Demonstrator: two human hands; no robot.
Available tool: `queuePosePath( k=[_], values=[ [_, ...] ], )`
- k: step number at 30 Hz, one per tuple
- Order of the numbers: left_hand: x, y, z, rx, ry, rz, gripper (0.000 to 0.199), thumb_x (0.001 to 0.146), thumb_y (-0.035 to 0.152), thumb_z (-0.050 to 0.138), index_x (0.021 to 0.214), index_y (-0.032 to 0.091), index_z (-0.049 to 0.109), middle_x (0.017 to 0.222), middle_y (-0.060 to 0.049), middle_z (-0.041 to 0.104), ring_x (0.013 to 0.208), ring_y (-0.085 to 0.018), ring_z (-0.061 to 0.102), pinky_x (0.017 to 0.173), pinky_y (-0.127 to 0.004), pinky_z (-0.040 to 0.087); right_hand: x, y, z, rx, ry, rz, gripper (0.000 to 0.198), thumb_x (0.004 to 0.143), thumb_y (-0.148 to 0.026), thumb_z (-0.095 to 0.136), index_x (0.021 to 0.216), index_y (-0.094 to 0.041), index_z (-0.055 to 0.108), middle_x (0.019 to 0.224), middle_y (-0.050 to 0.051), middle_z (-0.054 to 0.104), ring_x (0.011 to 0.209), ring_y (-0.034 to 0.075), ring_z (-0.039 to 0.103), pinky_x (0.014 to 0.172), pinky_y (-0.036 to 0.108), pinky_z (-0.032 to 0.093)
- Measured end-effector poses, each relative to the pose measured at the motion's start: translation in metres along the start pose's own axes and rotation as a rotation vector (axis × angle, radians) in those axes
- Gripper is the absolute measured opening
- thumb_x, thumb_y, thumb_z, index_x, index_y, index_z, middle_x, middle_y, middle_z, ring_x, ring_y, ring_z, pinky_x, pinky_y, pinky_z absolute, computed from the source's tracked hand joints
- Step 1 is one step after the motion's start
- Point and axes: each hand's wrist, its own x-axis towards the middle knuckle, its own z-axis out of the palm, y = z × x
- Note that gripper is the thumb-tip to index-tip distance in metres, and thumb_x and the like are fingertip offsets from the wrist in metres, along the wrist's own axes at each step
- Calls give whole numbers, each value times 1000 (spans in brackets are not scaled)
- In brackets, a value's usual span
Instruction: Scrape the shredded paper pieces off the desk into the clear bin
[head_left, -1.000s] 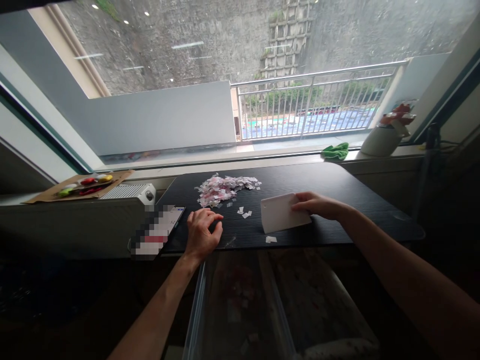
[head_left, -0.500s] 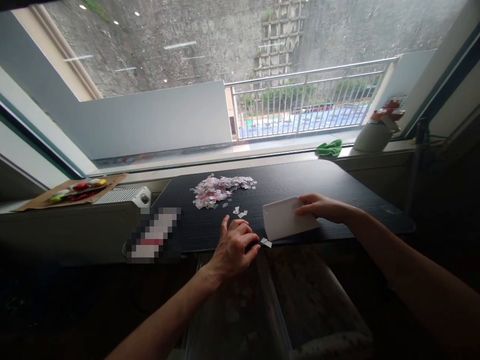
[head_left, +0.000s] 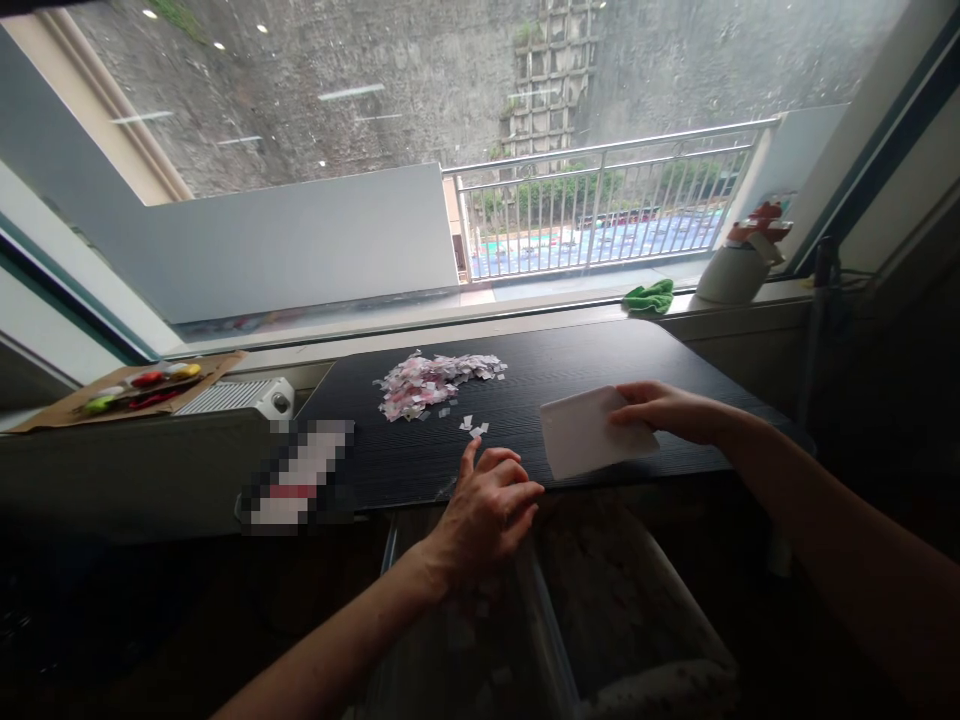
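My right hand grips a flat white scraper by its right end, holding it tilted just over the table's near edge. Thumb and fingers pinch it. Left of it, my left hand hovers at the table's front edge, fingers spread and slightly bent, with nothing visible in it. Its farthest fingertip reaches a few loose paper scraps. Beyond them lies a heap of small white and pinkish paper scraps on the black table. What lies under my left palm is hidden.
Below the table edge is a clear-walled bin with scraps inside. A blurred-out item lies at the table's left corner. A radiator, a green cloth and a white container are by the window.
The scraper has moved right, away from my left hand, which has also shifted slightly right. The scraps that lay between them at the table edge no longer show there.
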Motion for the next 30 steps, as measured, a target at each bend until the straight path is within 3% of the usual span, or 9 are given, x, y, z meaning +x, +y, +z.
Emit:
queuePosePath(
  k=[4,8,11,18,24,30],
  values=[
    [-6,-26,-16,60,117,-146,20,83,19,57,95,25,71,90,-3,69,108,-24,56,112,-58,20,20,-6,14,82,156,-137,32,54,-28,84,81,-17,69,78,4,73,66,18,65,60,28,52],
    [-16,-66,-24,156,275,-362,17,80,18,56,86,23,71,85,-3,69,101,-24,59,106,-55,31,56,-15,47,121,184,-219,25,60,-23,81,79,-18,66,77,4,72,66,17,65,60,28,54],
    [-22,-83,-21,158,346,-410,17,80,17,56,83,23,71,84,-3,70,99,-24,60,101,-50,38,72,-21,63,95,184,-214,20,62,-16,78,76,-18,64,73,3,70,64,15,64,58,26,54],
    [-24,-83,-16,115,400,-413,16,80,20,56,85,22,70,88,-4,71,100,-24,60,101,-48,39,73,-28,47,-18,126,-158,20,61,-15,77,77,-17,65,72,3,70,61,15,62,54,24,49],
    [-24,-82,-17,116,414,-411,16,80,19,54,85,22,69,89,-4,71,99,-23,61,101,-48,39,78,-33,56,15,96,-131,24,58,-17,79,76,-19,64,73,2,70,65,16,62,56,25,49],
    [-24,-83,-16,112,404,-399,16,79,19,55,85,21,70,87,-4,71,100,-24,60,102,-49,38,57,-22,25,-35,-65,-64,32,52,-28,85,75,-16,66,70,1,68,62,13,58,55,25,43]
  ],
)
